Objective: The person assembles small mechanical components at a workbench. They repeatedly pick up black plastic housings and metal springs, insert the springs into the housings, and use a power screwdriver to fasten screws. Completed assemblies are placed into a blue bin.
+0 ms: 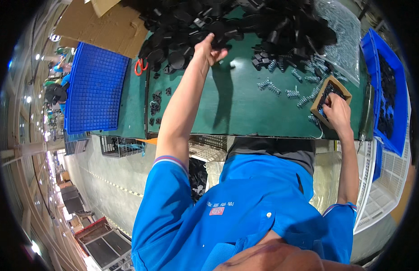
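Note:
My left hand (208,50) reaches out over the green tabletop (245,99) to the near edge of a large heap of black plastic parts (182,36). Its fingers are spread, and I see nothing held in it. On the right, my right hand (337,112) dips into a small open cardboard box (347,96) of small dark pieces. Those fingers are curled together, and whatever is between them is hidden. Metal coil springs (292,93) lie scattered to the left of the box, with more heaped behind it. Small black blocks (260,59) sit beside the springs.
Orange-handled scissors (141,67) lie near a blue crate (99,90) at the left. Behind them stands a brown cardboard sheet (101,29). A clear plastic bag of springs (342,38) rests at the back right. Beyond the table's right edge is a blue bin (375,67) holding black parts.

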`<move>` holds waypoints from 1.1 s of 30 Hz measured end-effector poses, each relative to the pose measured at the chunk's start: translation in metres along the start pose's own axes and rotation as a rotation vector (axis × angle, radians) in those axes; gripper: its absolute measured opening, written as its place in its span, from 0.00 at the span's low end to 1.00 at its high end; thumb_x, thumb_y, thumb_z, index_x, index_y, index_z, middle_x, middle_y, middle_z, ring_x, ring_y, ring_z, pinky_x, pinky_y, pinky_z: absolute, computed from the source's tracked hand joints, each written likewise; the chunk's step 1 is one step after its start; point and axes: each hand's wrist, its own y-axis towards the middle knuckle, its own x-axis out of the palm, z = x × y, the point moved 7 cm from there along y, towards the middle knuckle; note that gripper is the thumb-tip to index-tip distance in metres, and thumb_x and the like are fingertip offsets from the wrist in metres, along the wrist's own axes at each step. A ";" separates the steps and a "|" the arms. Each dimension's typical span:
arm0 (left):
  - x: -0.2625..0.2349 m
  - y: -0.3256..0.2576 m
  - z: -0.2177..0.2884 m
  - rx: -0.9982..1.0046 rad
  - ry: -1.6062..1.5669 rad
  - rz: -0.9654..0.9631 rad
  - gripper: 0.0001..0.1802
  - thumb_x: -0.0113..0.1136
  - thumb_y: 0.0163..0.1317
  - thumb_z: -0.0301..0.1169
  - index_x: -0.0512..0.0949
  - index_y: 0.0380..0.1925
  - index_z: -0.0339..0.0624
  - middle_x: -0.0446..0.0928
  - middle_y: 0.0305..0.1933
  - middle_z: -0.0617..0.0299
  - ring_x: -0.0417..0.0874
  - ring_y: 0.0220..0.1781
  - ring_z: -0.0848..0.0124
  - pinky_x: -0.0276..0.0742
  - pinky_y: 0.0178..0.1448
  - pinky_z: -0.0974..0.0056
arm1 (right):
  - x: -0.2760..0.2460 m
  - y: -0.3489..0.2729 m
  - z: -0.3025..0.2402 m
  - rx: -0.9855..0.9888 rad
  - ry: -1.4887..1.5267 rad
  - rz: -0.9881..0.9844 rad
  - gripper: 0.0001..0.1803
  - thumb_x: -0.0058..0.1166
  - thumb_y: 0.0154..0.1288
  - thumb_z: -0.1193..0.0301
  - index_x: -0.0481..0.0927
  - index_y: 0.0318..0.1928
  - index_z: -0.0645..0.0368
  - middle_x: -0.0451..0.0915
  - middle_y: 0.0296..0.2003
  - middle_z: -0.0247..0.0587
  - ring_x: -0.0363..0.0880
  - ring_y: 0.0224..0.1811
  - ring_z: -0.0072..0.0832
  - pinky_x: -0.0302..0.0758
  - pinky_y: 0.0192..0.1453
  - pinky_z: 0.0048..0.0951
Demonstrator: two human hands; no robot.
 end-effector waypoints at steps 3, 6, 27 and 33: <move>0.002 0.047 -0.017 -0.015 -0.202 0.010 0.16 0.59 0.66 0.38 0.72 0.46 0.38 0.78 0.35 0.45 0.83 0.27 0.52 0.86 0.27 0.47 | 0.002 -0.002 0.000 -0.054 0.020 0.050 0.06 0.52 0.51 0.74 0.74 0.31 0.62 0.79 0.32 0.53 0.78 0.39 0.52 0.72 0.43 0.48; 0.015 0.009 -0.010 -0.022 -0.150 0.139 0.15 0.60 0.65 0.34 0.72 0.48 0.38 0.79 0.37 0.48 0.83 0.27 0.52 0.85 0.26 0.48 | 0.004 -0.006 0.017 0.011 0.036 0.119 0.05 0.50 0.52 0.75 0.75 0.31 0.61 0.79 0.32 0.52 0.78 0.39 0.52 0.73 0.42 0.48; 0.168 -0.303 -0.133 1.153 1.515 -0.562 0.15 0.68 0.54 0.40 0.78 0.36 0.43 0.72 0.35 0.56 0.79 0.37 0.58 0.78 0.35 0.56 | -0.007 -0.199 0.190 0.583 0.758 0.296 0.11 0.52 0.64 0.80 0.76 0.47 0.66 0.79 0.28 0.35 0.77 0.27 0.18 0.72 0.30 0.18; 0.183 -0.235 -0.103 1.169 1.522 -0.506 0.08 0.65 0.55 0.32 0.81 0.33 0.42 0.76 0.35 0.56 0.81 0.38 0.54 0.77 0.39 0.53 | -0.012 -0.178 0.179 0.603 0.586 0.317 0.20 0.52 0.57 0.80 0.72 0.52 0.68 0.74 0.22 0.32 0.71 0.23 0.17 0.66 0.28 0.21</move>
